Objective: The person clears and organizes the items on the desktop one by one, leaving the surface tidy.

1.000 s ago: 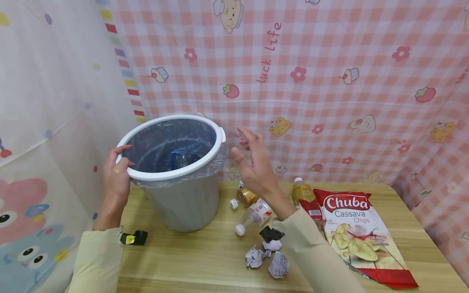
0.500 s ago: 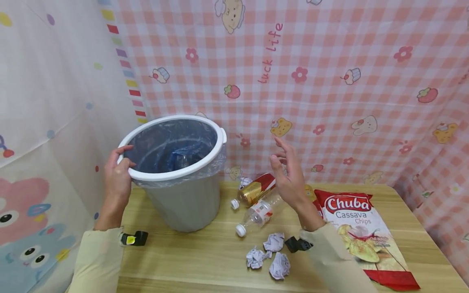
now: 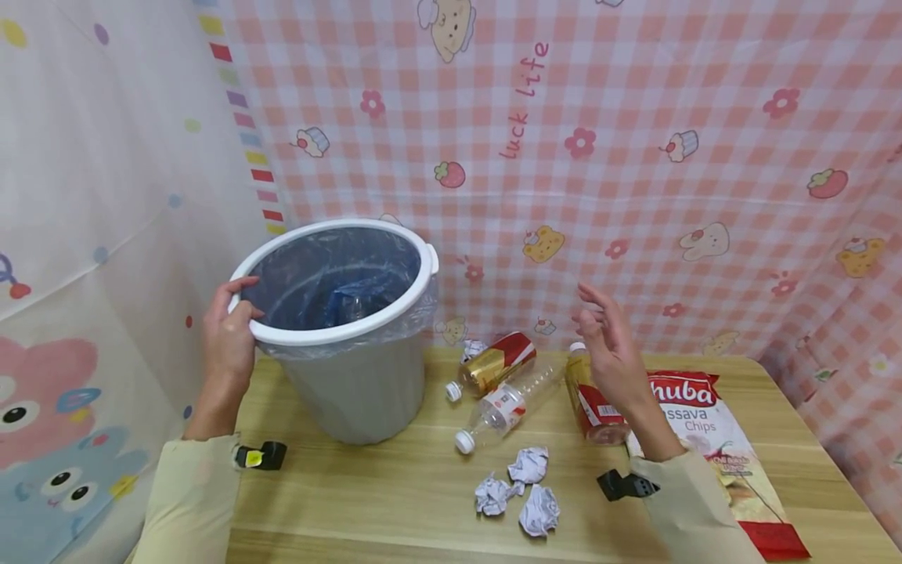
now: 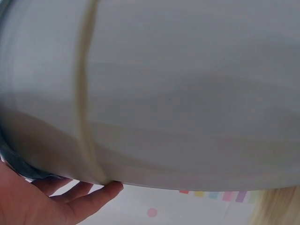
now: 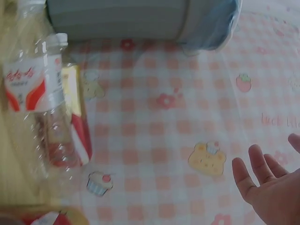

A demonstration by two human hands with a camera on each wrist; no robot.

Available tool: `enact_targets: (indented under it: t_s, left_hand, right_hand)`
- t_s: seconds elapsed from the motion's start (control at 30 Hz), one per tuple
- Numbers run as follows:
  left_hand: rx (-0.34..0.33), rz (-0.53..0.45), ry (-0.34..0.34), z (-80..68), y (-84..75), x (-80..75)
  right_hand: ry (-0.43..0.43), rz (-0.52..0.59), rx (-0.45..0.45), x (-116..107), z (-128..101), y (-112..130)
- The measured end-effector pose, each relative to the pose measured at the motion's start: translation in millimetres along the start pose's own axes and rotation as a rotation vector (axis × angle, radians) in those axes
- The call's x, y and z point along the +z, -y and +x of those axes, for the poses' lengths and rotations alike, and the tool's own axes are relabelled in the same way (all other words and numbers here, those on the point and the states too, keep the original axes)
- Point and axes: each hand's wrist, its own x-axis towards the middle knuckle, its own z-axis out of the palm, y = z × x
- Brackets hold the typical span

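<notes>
Left hand (image 3: 227, 329) grips the white rim of the grey bin (image 3: 352, 384) at its left side, thumb hooked over the edge and fingers curled under (the left wrist view shows fingertips (image 4: 101, 191) against the bin wall). No change there over the last second: same grip, same spot, bin sitting at the far left of the table (image 3: 395, 501). The bin is lined with a clear bag, and something blue and crumpled lies at the bottom.

Right of the bin, on the table: a gold-and-red bottle (image 3: 493, 364), a clear plastic bottle (image 3: 503, 407) lying on its side just in front of it, and three crumpled paper balls (image 3: 517, 489) nearer the camera.

The change: the right hand (image 3: 611, 352) was up beside the bin rim a second ago; it has swung right and down and now hovers over the amber bottle (image 3: 592, 395), fingers spread and relaxed, holding nothing (confirmed in the right wrist view (image 5: 272, 187)). Judgement: one item looks freshly dropped, and the hand is returning to the litter pile, the amber bottle being nearest.

Far right, the Chuba chips bag (image 3: 712, 439) lies flat, partly under the right sleeve.
</notes>
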Motion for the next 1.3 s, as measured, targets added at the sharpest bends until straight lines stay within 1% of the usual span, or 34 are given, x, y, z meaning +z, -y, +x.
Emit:
enact_targets:
  t_s: [0.2, 0.4, 0.5, 0.77, 0.9, 1.07, 1.2, 1.3]
  left_hand:
    - [-0.003, -0.013, -0.004, -0.2, 1.0, 0.4]
    - [-0.011, -0.006, -0.009, -0.7, 1.9, 0.6]
    - [-0.01, -0.002, -0.012, -1.0, 3.1, 0.9]
    - [-0.019, -0.014, -0.002, 0.3, 4.0, 1.2]
    - [-0.01, -0.026, -0.001, 1.5, 2.9, 1.4]
    - [0.0, -0.033, 0.001, 1.7, 1.1, 1.7]
    - [0.003, -0.03, 0.002, 0.8, 0.2, 2.5]
    - [0.006, -0.03, 0.0, 0.2, 0.4, 2.9]
  right_hand:
    - [0.033, -0.022, 0.032, -17, -10, -11]
    - [0.031, -0.093, 0.048, -32, -20, -26]
    - [0.028, -0.102, 0.055, -41, -26, -33]
    - [0.007, -0.192, 0.106, -77, -45, -52]
    - [0.005, -0.254, 0.15, -96, -56, -65]
    - [-0.001, -0.345, 0.236, -119, -70, -81]
    - [-0.03, -0.384, 0.268, -133, -80, -91]
    - [-0.051, -0.391, 0.287, -140, -85, -97]
